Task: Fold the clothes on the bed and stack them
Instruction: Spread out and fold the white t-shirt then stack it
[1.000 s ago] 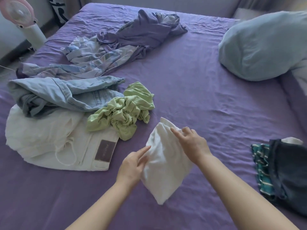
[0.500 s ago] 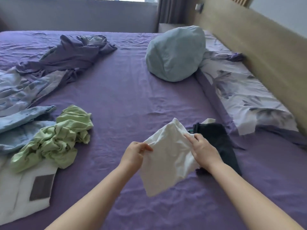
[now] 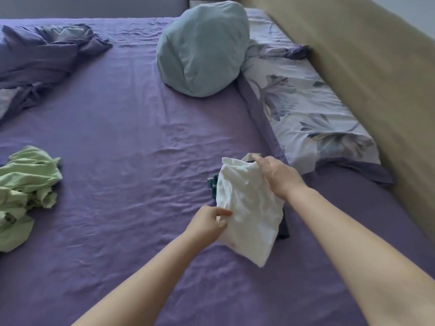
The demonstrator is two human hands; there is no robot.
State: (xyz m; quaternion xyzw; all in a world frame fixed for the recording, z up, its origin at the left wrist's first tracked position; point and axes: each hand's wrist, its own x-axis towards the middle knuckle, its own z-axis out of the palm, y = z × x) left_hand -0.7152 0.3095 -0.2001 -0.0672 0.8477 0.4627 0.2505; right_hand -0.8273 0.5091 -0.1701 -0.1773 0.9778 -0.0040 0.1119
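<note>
A folded white garment point(image 3: 247, 208) hangs between both hands over the purple bed sheet point(image 3: 131, 147). My left hand point(image 3: 208, 220) pinches its near left edge between thumb and fingers. My right hand point(image 3: 275, 175) grips its far right edge. Under the garment lies the stack of folded dark clothes point(image 3: 283, 229), mostly hidden, with a teal striped edge point(image 3: 213, 184) peeking out at the left. A crumpled green garment point(image 3: 26, 191) lies at the left edge of the view.
A light blue pillow point(image 3: 202, 48) stands at the back centre. A floral pillow point(image 3: 313, 114) lies along the beige headboard point(image 3: 376, 90) on the right. A rumpled purple duvet point(image 3: 42, 60) is bunched at the far left.
The view has swung right and both hands have carried the white garment right, over the dark stack. The jeans and white trousers on the left have left the view.
</note>
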